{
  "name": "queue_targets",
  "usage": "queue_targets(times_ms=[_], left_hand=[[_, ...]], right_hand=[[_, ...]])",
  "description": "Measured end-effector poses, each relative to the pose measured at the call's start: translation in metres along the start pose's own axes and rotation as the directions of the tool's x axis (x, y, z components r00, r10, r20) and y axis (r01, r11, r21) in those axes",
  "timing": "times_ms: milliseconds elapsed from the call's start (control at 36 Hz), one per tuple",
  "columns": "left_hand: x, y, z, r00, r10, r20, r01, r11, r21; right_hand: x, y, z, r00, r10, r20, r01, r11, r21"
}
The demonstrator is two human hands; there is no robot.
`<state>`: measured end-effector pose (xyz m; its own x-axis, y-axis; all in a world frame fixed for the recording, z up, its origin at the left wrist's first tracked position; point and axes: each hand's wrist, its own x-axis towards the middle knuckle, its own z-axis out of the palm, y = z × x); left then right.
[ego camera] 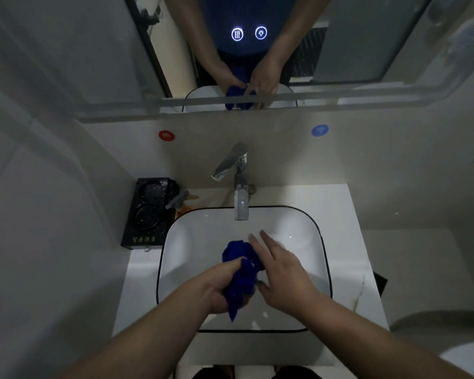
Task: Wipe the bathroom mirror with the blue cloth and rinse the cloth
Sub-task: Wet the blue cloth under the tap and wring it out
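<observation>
Rinsing looks to be the step in hand. Over the white sink (203, 242), the left hand (216, 289) grips the bunched blue cloth (240, 272). The right hand (282, 272) lies straight-fingered against it. No water shows at the tap (240, 187), so opening it likely comes next. The sink holds no pooled water that I can see.

Left hand (216, 288) grips blue cloth (240, 272) over sink (298, 231); right hand (282, 272) flat against it.

fuzzy blue cloth (241, 272), glossy white ceramic basin (293, 236), shiny chrome metal faucet (240, 184)
</observation>
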<state>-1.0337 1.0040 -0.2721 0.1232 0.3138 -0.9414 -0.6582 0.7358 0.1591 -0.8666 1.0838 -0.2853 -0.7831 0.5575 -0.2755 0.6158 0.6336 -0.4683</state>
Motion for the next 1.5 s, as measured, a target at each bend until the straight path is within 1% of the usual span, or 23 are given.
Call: queue_targets(times_ms=[139, 222, 306, 417, 472, 556, 611, 639, 695, 778, 834, 917, 972, 1028, 1056, 1111, 1139, 1195, 1223, 1278, 1361, 1417, 1500], left_hand=[[-0.009, 0.007, -0.004, 0.995, -0.033, 0.092, -0.008, 0.91, 0.415], [-0.018, 0.02, -0.003, 0.992, -0.061, 0.114, -0.031, 0.743, 0.668], [-0.021, 0.032, 0.002, 0.995, -0.055, 0.078, -0.037, 0.536, 0.843], [-0.01, 0.04, 0.011, 0.996, 0.089, -0.002, -0.018, 0.228, 0.974], [-0.005, 0.039, 0.016, 0.988, 0.158, -0.003, -0.017, 0.128, 0.992], [0.013, 0.028, 0.019, 0.988, 0.1, -0.12, 0.115, 0.048, 0.992], [0.029, 0.02, 0.016, 0.97, 0.087, -0.225, 0.216, 0.101, 0.971], [0.034, 0.018, 0.015, 0.962, 0.109, -0.249, 0.239, 0.096, 0.966], [0.036, 0.017, 0.016, 0.943, 0.249, -0.221, 0.23, -0.006, 0.973], [0.034, 0.008, 0.017, 0.858, 0.509, -0.07, 0.148, -0.113, 0.983], [0.031, -0.001, 0.016, 0.745, 0.664, 0.056, 0.098, -0.191, 0.977], [0.035, -0.011, 0.009, 0.618, 0.771, 0.154, 0.105, -0.275, 0.956], [0.037, -0.01, 0.006, 0.621, 0.769, 0.15, 0.086, -0.257, 0.962], [0.034, -0.006, 0.004, 0.692, 0.718, 0.08, -0.006, -0.105, 0.994], [0.029, -0.002, 0.005, 0.749, 0.662, 0.028, -0.071, 0.039, 0.997], [0.018, 0.007, 0.01, 0.862, 0.496, -0.099, -0.141, 0.423, 0.895], [0.01, 0.013, 0.013, 0.894, 0.421, -0.153, -0.148, 0.6, 0.786], [-0.005, 0.024, 0.017, 0.928, 0.318, -0.196, -0.151, 0.798, 0.583], [-0.013, 0.028, 0.019, 0.95, 0.257, -0.177, -0.13, 0.842, 0.524], [-0.028, 0.031, 0.02, 0.99, 0.117, -0.081, -0.057, 0.846, 0.53], [-0.039, 0.031, 0.021, 0.996, -0.053, 0.072, 0.003, 0.827, 0.562], [-0.041, 0.03, 0.021, 0.991, -0.076, 0.107, 0.003, 0.828, 0.561], [-0.041, 0.03, 0.018, 0.991, -0.077, 0.106, -0.011, 0.757, 0.654]], right_hand=[[0.027, 0.009, -0.002, 0.977, -0.204, 0.06, 0.212, 0.96, -0.184], [0.035, 0.013, -0.01, 0.922, -0.376, 0.093, 0.387, 0.911, -0.144], [0.039, 0.013, -0.015, 0.879, -0.439, 0.186, 0.459, 0.885, -0.075], [0.046, 0.005, -0.022, 0.908, -0.319, 0.27, 0.348, 0.936, -0.062], [0.048, -0.002, -0.022, 0.925, -0.212, 0.315, 0.248, 0.966, -0.077], [0.056, -0.017, -0.023, 0.914, -0.061, 0.4, 0.132, 0.979, -0.153], [0.064, -0.026, -0.025, 0.858, 0.061, 0.51, 0.063, 0.973, -0.223], [0.068, -0.029, -0.026, 0.817, 0.122, 0.563, 0.032, 0.966, -0.255], [0.073, -0.03, -0.026, 0.746, 0.207, 0.633, -0.028, 0.959, -0.281], [0.078, -0.024, -0.03, 0.72, 0.217, 0.659, -0.085, 0.97, -0.226], [0.079, -0.02, -0.036, 0.721, 0.202, 0.663, -0.12, 0.978, -0.169], [0.081, -0.018, -0.036, 0.718, 0.15, 0.68, -0.099, 0.989, -0.114], [0.077, -0.018, -0.033, 0.732, 0.139, 0.667, -0.105, 0.99, -0.091], [0.07, -0.016, -0.03, 0.794, 0.133, 0.593, -0.123, 0.991, -0.057], [0.063, -0.013, -0.028, 0.854, 0.105, 0.51, -0.098, 0.994, -0.041], [0.047, -0.007, -0.021, 0.965, -0.017, 0.261, 0.031, 0.998, -0.048], [0.038, -0.004, -0.017, 0.983, -0.097, 0.156, 0.113, 0.989, -0.093], [0.023, -0.001, -0.008, 0.979, -0.188, 0.083, 0.201, 0.958, -0.206], [0.017, 0.0, -0.004, 0.98, -0.179, 0.089, 0.196, 0.948, -0.249], [0.012, 0.001, -0.002, 0.989, -0.128, 0.074, 0.144, 0.942, -0.302], [0.021, 0.011, -0.009, 0.973, -0.225, -0.041, 0.205, 0.938, -0.28], [0.028, 0.014, -0.018, 0.959, -0.28, -0.051, 0.254, 0.922, -0.293], [0.03, 0.012, -0.025, 0.94, -0.334, 0.071, 0.338, 0.88, -0.334]])
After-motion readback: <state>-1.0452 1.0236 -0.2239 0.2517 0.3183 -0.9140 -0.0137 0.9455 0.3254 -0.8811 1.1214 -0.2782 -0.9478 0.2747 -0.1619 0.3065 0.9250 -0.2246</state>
